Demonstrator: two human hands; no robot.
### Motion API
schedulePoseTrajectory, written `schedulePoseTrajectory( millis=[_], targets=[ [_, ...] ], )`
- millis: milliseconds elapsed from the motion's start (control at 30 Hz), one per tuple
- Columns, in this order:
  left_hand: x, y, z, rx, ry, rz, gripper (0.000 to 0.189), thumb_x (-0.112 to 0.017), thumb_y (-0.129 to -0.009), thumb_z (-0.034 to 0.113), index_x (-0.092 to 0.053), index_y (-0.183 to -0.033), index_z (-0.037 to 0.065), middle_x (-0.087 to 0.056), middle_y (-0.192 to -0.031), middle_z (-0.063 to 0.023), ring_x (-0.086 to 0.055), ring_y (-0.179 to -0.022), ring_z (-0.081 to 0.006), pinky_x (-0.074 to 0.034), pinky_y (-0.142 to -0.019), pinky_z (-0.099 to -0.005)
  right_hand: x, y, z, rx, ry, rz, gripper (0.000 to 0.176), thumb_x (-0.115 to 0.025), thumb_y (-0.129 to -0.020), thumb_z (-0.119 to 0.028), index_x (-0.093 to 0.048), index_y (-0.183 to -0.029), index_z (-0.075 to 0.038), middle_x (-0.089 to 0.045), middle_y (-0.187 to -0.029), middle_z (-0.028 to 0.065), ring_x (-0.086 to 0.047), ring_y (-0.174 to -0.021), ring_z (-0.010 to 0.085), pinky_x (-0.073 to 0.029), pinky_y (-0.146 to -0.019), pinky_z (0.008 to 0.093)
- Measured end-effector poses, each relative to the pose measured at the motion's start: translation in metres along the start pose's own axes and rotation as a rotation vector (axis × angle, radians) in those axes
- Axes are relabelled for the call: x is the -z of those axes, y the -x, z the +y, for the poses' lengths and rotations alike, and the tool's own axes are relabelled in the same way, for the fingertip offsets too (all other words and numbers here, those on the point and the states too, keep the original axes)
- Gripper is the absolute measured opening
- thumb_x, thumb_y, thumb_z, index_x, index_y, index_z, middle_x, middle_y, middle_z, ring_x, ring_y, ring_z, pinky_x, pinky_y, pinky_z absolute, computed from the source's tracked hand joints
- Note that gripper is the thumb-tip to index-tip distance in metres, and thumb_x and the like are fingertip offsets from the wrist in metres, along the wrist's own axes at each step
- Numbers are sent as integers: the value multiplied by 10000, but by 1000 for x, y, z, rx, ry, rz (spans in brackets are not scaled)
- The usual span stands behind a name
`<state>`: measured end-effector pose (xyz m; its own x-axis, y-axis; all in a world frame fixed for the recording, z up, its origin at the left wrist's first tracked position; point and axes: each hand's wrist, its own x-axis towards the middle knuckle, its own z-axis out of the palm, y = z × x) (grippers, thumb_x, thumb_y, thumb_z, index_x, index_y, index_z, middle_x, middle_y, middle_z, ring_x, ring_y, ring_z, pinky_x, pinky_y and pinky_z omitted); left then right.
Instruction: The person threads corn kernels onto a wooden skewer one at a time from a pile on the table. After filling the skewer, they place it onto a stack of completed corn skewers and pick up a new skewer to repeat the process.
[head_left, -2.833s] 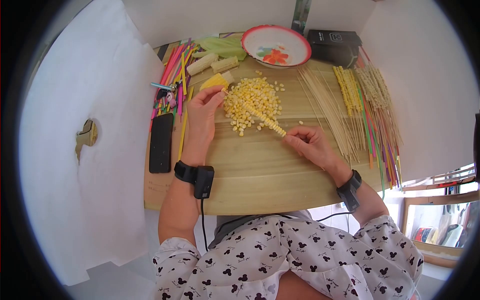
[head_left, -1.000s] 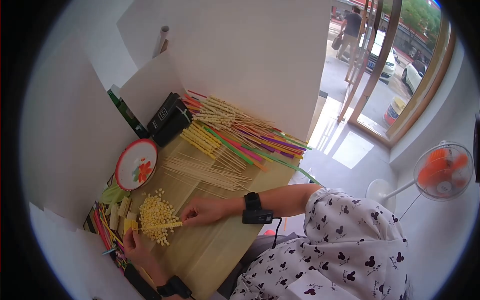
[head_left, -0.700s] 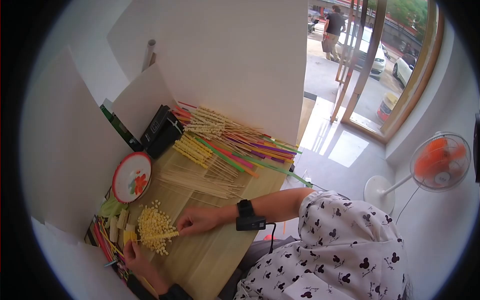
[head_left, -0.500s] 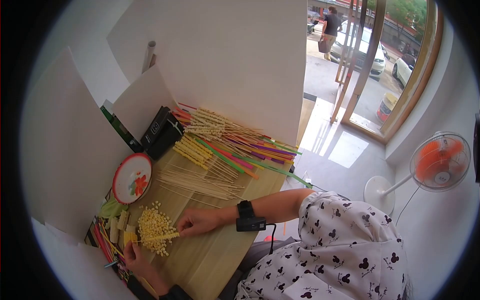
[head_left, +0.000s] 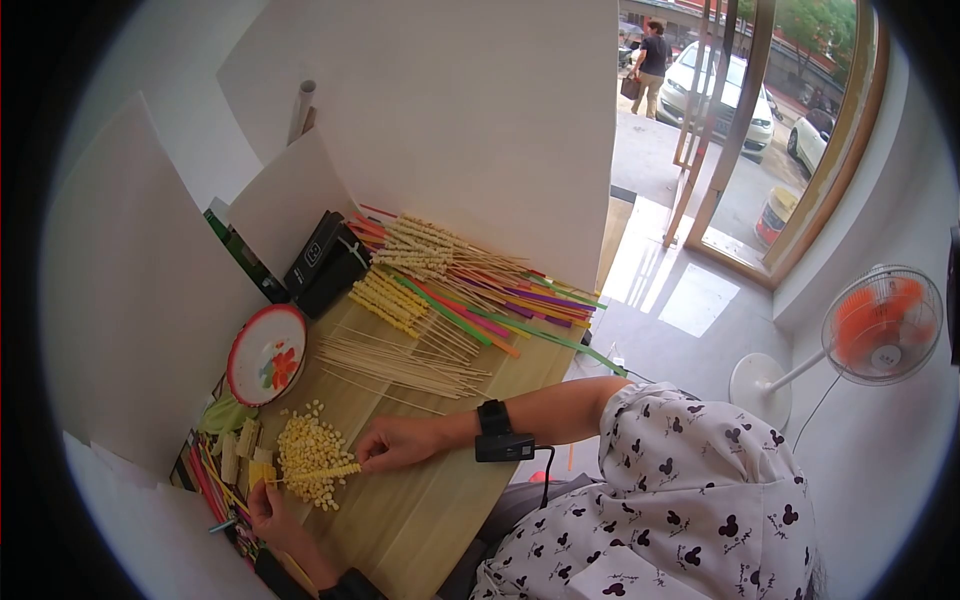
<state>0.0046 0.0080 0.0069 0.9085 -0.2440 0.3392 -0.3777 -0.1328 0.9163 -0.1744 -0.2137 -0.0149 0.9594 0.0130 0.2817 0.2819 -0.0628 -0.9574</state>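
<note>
In the lower left of the picture, my left hand point(head_left: 265, 503) is pinching one end of the corn skewer point(head_left: 318, 473), with its fingers curled in tight. Just above that hand, colourful sticks point(head_left: 205, 470) and some cut corn cobs point(head_left: 240, 438) are lying at the table's edge. The corn skewer is lying almost flat over the pile of loose corn point(head_left: 303, 450), and little yellow bits are sitting in a row along it. Up from the pile, a round bowl point(head_left: 247, 340) with a red rim and a flower inside is sitting on the table point(head_left: 430, 520).

A bit more to the right, my right hand point(head_left: 400, 443) is pinching the other end of the skewer, with thumb and fingers pressed together on it. A black band point(head_left: 497, 430) is sitting on that wrist. Above my right hand, bare thin sticks point(head_left: 400, 365) are lying in a bunch. Past them, near the middle of the picture, full corn skewers point(head_left: 390, 295) are lying beside a black box point(head_left: 325, 262) and long bright straws point(head_left: 520, 305). Far on the right side, an orange fan point(head_left: 880, 335) is standing on the floor.
</note>
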Motion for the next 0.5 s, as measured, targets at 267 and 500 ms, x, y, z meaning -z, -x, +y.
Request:
schedulePoseTrajectory(
  millis=[267,500],
  targets=[
    [-1,0,-1,6,60,1,146,-576,-870,11,-602,-1006,-37,-616,-909,-54,-571,-829,-108,-465,-747,-222,1,-1,2,-7,35,-7,161,-556,-899,-141,-571,-813,-6,-494,-630,-59,-405,-591,9,-343,-501,219],
    [1,-1,-2,28,48,7,155,-579,-869,20,-598,-1011,-39,-615,-916,-61,-574,-831,-115,-468,-750,-230,3,-1,-5,-27,60,-36,155,-561,-894,-134,-579,-815,-2,-509,-628,-48,-416,-597,11,-350,-508,219]
  ],
)
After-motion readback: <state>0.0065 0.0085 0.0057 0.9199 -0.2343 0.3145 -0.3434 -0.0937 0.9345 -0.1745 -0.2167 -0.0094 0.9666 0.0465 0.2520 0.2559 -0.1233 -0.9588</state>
